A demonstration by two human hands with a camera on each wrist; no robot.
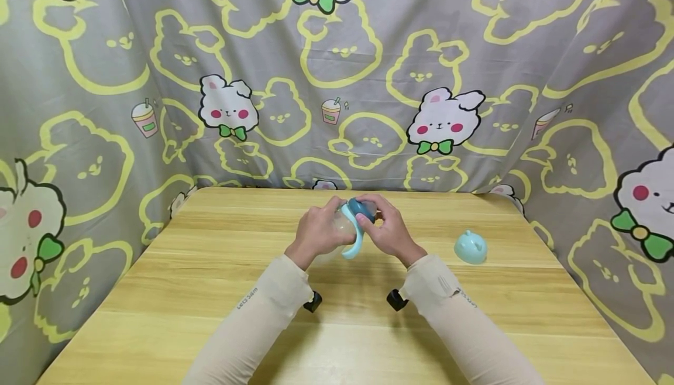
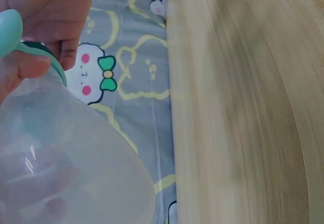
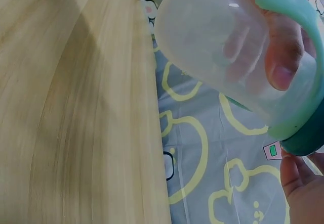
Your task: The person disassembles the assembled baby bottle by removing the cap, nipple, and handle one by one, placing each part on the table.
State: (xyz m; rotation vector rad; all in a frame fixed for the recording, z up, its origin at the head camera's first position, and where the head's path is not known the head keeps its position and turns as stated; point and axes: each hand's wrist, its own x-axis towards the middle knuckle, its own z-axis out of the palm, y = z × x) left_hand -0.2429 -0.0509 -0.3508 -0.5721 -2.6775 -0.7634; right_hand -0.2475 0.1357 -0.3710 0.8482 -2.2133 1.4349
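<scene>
Between my two hands, above the table, is a translucent baby bottle (image 3: 202,42) with a light-teal handle ring (image 1: 351,250) and a dark-teal collar (image 3: 306,135). My left hand (image 1: 319,230) grips the bottle's clear body, its thumb pressed to the wall in the right wrist view. With fingers and thumb, my right hand (image 1: 387,227) holds the dark collar at the bottle's top. The bottle lies tilted, its rounded base toward the left. In the left wrist view the body (image 2: 76,158) fills the lower left and fingers show through it.
A light-teal dome-shaped cap (image 1: 470,247) with small ears rests on the wooden table (image 1: 210,291), to the right of my hands. A grey curtain (image 1: 368,34) with bunny prints hangs behind the table and along both sides.
</scene>
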